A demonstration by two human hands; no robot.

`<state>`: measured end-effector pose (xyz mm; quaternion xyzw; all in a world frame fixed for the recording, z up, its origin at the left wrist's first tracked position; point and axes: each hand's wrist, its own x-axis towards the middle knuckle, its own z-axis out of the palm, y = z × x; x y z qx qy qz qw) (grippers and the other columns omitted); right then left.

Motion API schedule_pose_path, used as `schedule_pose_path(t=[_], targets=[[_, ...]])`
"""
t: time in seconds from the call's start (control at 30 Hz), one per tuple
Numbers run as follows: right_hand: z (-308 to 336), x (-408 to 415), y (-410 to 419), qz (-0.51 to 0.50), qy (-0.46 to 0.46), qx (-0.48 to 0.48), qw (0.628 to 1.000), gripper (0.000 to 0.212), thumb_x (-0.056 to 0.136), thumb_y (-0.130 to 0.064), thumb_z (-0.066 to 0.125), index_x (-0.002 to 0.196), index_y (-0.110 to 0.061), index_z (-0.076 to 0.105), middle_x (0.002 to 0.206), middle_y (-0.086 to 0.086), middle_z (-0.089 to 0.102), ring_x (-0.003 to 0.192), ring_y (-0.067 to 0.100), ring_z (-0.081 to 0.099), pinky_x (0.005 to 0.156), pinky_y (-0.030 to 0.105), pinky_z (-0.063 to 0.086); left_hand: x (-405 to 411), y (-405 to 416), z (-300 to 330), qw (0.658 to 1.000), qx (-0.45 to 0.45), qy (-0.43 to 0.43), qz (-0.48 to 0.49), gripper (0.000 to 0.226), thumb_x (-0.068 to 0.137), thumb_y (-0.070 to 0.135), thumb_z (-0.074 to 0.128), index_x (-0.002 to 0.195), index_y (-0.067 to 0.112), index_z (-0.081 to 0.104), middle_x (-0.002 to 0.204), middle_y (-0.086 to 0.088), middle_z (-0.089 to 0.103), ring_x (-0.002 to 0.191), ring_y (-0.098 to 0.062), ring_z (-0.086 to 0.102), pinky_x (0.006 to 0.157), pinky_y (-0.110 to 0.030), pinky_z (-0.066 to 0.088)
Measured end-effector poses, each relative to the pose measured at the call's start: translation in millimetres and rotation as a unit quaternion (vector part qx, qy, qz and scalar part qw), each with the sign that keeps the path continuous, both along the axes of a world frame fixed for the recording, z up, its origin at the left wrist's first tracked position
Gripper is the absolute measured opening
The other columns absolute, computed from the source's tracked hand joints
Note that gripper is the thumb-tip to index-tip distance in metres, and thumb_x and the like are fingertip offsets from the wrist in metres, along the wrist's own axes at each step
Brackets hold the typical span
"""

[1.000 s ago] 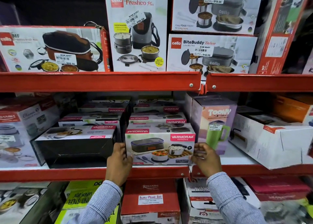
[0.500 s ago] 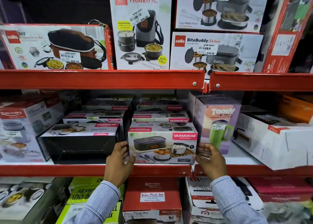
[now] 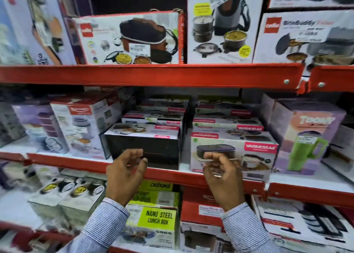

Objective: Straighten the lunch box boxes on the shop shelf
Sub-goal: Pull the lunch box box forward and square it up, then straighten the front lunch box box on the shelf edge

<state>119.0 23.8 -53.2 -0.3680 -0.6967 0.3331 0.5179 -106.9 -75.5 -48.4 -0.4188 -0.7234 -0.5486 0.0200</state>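
Note:
On the middle red shelf (image 3: pixel 172 173) stand two rows of Varmora lunch box boxes. The front right box (image 3: pixel 249 153) faces me squarely with its picture side. The front left box (image 3: pixel 145 147) shows a black side and sits turned at an angle. My left hand (image 3: pixel 124 172) hovers in front of the black-sided box with fingers curled and apart, holding nothing. In front of the right box's lower left corner is my right hand (image 3: pixel 222 176), fingers loosely curled, also with nothing in it. Neither hand touches a box, as far as I can tell.
A white Rishabh box (image 3: pixel 84 126) stands left of the black-sided box, a purple Toony mug box (image 3: pixel 306 138) to the right. Cello boxes (image 3: pixel 130 38) fill the upper shelf. Below are a green Nano Steel box (image 3: pixel 159 218) and red boxes.
Both hands have let go of the right Varmora box and shifted left. The view has swung left and is blurred with motion.

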Motion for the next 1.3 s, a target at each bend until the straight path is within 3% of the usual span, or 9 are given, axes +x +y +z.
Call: schedule_pose_path(t=[0.1,0.27,0.5,0.73,0.87,1.0,1.07,1.17,1.3], targets=[[-0.4,-38.7,-8.4,0.004,-0.012,-0.015,1.0,0.032,0.079,-0.011,0.07,0.109,-0.022,0.067,0.099,-0.009,0.073,0.087,0.003,0.068,0.082,0.023,0.057,-50.4,-8.6,0.5,0.999,-0.001,0.003,0.043,0.026,0.079,0.02,0.076,0.105,0.021,0.07,0.09,0.006,0.076,0.081,-0.008,0.073,0.081,-0.029,0.057],[3.0,-91.6,-15.3,-0.069,-0.021,-0.038,0.997,0.044,0.083,-0.016,0.068,0.126,-0.014,0.059,0.117,0.001,0.068,0.101,0.008,0.065,0.08,0.001,0.046,-122.3,-14.3,-2.1,0.999,-0.046,-0.021,0.014,0.055,0.076,0.045,0.073,0.122,0.016,0.062,0.106,-0.007,0.076,0.097,-0.025,0.072,0.091,-0.042,0.056],[20.0,-137.5,-26.0,-0.174,-0.076,-0.049,0.981,0.053,0.086,-0.029,0.063,0.134,-0.009,0.052,0.127,0.015,0.064,0.11,0.022,0.064,0.094,0.037,0.053,-156.6,0.7,-1.1,0.99,-0.087,-0.05,-0.101,0.074,0.078,0.054,0.068,0.133,0.005,0.055,0.128,-0.014,0.068,0.119,-0.028,0.062,0.105,-0.038,0.048],[39.8,-140.1,-30.8,-0.185,-0.044,-0.134,0.973,0.051,0.091,-0.029,0.053,0.141,-0.017,0.045,0.129,0.015,0.062,0.114,0.03,0.06,0.093,0.029,0.04,-165.1,10.7,3.2,0.971,-0.096,-0.135,-0.171,0.097,0.064,0.09,0.049,0.126,0.016,0.059,0.121,-0.004,0.073,0.113,-0.022,0.067,0.101,-0.045,0.052],[44.8,-122.1,-41.6,-0.166,0.013,-0.12,0.979,0.056,0.081,-0.05,0.051,0.131,-0.026,0.056,0.128,0.009,0.065,0.112,0.027,0.063,0.1,0.049,0.049,-168.1,-4.7,18.9,0.959,-0.021,-0.193,-0.204,0.071,0.071,0.082,0.054,0.107,0.023,0.072,0.104,-0.001,0.079,0.104,-0.021,0.072,0.096,-0.047,0.055],[55.1,-109.0,-51.1,-0.123,0.072,-0.131,0.981,0.025,0.093,-0.033,0.046,0.092,-0.029,0.071,0.086,-0.017,0.075,0.096,0.008,0.066,0.091,0.04,0.053,-170.6,-22.2,37.8,0.951,0.038,-0.221,-0.212,0.059,0.077,0.076,0.052,0.082,0.022,0.074,0.092,-0.029,0.072,0.097,-0.047,0.066,0.09,-0.061,0.055],[60.2,-104.1,-53.3,-0.122,0.079,-0.116,0.983,0.022,0.096,-0.021,0.046,0.094,-0.02,0.068,0.074,-0.019,0.071,0.087,-0.002,0.065,0.082,0.025,0.054,-170.4,-26.2,45.4,0.942,0.065,-0.257,-0.207,0.058,0.082,0.07,0.053,0.079,0.014,0.071,0.088,-0.029,0.072,0.087,-0.043,0.069,0.085,-0.056,0.056],[60.7,-100.8,-50.3,-0.109,0.095,-0.122,0.982,0.016,0.092,-0.029,0.054,0.089,-0.019,0.067,0.075,-0.013,0.074,0.083,0.005,0.069,0.074,0.024,0.055,-168.5,-25.5,48.2,0.936,0.083,-0.268,-0.211,0.048,0.085,0.049,0.064,0.075,0.002,0.065,0.078,-0.015,0.072,0.077,-0.03,0.067,0.075,-0.043,0.053],[54.3,-101.9,-41.2,-0.098,0.08,-0.12,0.985,0.018,0.083,-0.027,0.069,0.1,-0.022,0.067,0.094,-0.005,0.072,0.089,0.01,0.068,0.078,0.028,0.052,-169.8,-18.3,42.2,0.947,0.097,-0.24,-0.192,0.009,0.086,0.015,0.071,0.094,0.013,0.07,0.098,-0.013,0.075,0.098,-0.031,0.07,0.086,-0.04,0.056]])
